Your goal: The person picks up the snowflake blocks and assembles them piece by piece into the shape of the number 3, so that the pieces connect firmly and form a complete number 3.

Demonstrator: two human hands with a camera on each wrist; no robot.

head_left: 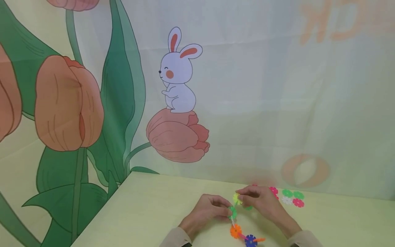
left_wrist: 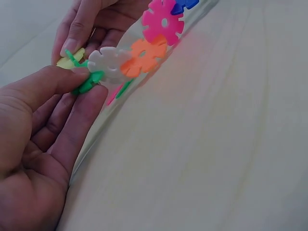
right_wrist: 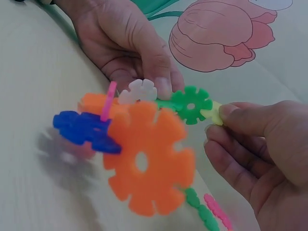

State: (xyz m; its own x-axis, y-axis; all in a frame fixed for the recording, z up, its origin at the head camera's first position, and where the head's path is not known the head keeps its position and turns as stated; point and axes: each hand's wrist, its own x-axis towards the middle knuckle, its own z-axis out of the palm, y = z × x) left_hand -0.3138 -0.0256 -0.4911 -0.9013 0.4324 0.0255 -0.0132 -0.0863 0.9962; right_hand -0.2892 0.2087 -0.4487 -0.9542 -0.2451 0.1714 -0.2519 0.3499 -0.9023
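Left hand [head_left: 206,210] pinches green disc [left_wrist: 90,82], right hand [head_left: 262,203] yellow disc [head_left: 236,198]; tugging might split chain [head_left: 236,231] near table's far edge [head_left: 185,181]

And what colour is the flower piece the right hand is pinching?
Yellow. The flower piece in the right hand shows best in the head view.

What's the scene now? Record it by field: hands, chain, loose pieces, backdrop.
Left hand: pinches a green snowflake disc in the chain
Right hand: pinches the yellow snowflake disc at one end
Yellow joint: meets a second green disc; seating depth unclear
Onward: white disc, orange disc, pink disc, blue disc, far orange disc
Loose: loose pink discs, loose green discs, a loose white disc on the table near the right hand
Backdrop: printed cloth, white rabbit on a tulip
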